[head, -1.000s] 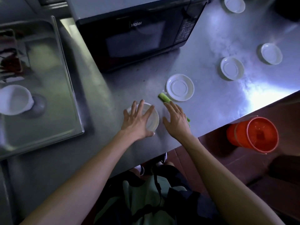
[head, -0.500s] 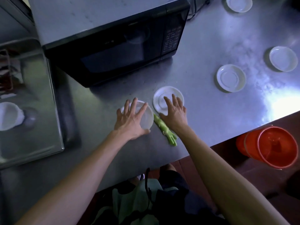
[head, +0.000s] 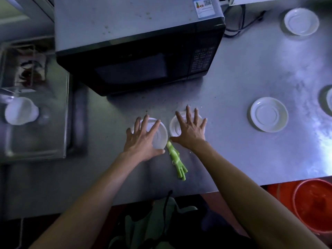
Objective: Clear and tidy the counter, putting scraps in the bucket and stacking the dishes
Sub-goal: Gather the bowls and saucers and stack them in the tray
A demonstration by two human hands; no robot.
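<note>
My left hand (head: pixel 142 139) lies spread, fingers apart, on a small white saucer (head: pixel 160 139) in front of the microwave. My right hand (head: pixel 190 131) is spread flat over a second white saucer (head: pixel 173 127) just beside it; neither hand grips its dish. A green vegetable scrap (head: pixel 176 159) lies on the steel counter (head: pixel 233 150) between my wrists, touching the left saucer's edge. Further white saucers sit to the right: one (head: pixel 269 114) mid-counter, one (head: pixel 301 21) at the far back, one cut off at the right edge (head: pixel 329 100). The orange bucket (head: pixel 314 207) stands on the floor at lower right.
A black microwave (head: pixel 140 56) fills the counter's back, with a cable (head: pixel 242 20) behind it. On the left a steel tray (head: pixel 36 123) holds a white cup (head: pixel 20 110). The counter's front edge runs just below my forearms.
My right hand slid from the green scrap up onto the second saucer and now covers it. My left hand stayed on its saucer. The view shifted, so everything sits lower and further right.
</note>
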